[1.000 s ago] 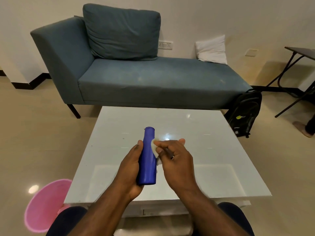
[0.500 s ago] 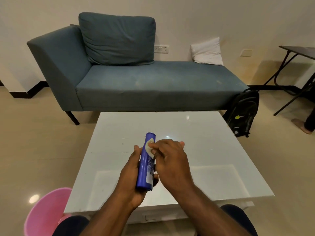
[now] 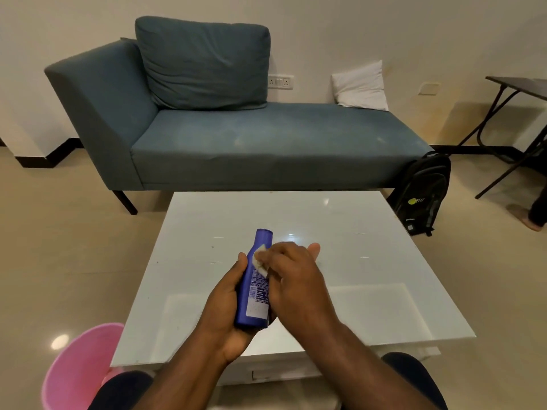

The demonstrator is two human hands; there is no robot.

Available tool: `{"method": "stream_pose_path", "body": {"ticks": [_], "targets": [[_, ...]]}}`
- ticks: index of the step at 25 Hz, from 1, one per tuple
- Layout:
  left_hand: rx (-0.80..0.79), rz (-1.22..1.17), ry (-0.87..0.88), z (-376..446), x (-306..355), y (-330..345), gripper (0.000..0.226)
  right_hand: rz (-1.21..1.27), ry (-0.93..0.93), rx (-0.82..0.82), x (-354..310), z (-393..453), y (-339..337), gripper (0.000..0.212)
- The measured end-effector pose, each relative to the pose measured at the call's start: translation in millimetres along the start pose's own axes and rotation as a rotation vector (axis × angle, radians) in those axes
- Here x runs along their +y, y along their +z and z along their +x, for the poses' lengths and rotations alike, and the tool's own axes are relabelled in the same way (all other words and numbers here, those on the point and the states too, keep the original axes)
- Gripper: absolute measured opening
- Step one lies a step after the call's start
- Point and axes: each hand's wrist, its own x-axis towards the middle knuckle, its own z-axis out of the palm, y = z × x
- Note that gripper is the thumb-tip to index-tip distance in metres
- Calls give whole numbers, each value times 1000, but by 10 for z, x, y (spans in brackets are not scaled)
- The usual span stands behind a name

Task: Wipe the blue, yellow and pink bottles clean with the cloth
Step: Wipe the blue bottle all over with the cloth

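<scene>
Left hand (image 3: 228, 303) wrapped round blue bottle (image 3: 255, 279) lower body, good spot. Smooth plastic, probably light, slippery. Right hand (image 3: 291, 279) pinching cloth (image 3: 261, 261) on shoulder.

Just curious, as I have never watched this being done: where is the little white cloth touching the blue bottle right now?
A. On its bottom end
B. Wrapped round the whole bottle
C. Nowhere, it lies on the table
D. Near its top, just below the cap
D: the right hand presses the cloth on the blue bottle just below the cap, while the left hand grips its lower part.
</scene>
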Motion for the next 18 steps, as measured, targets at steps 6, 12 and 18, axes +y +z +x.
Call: {"method": "stream_pose_path", "body": {"ticks": [6,12,18], "targets": [[-20,-9,48,12,58,34,49,-31,-28,-49,-112,-125,53,28],[18,13,55,2,15,81,42,-11,57,63,24,196,-122,32],[-11,-90,44,15,86,34,51,-136,-165,-60,-99,-236,41,33]]}}
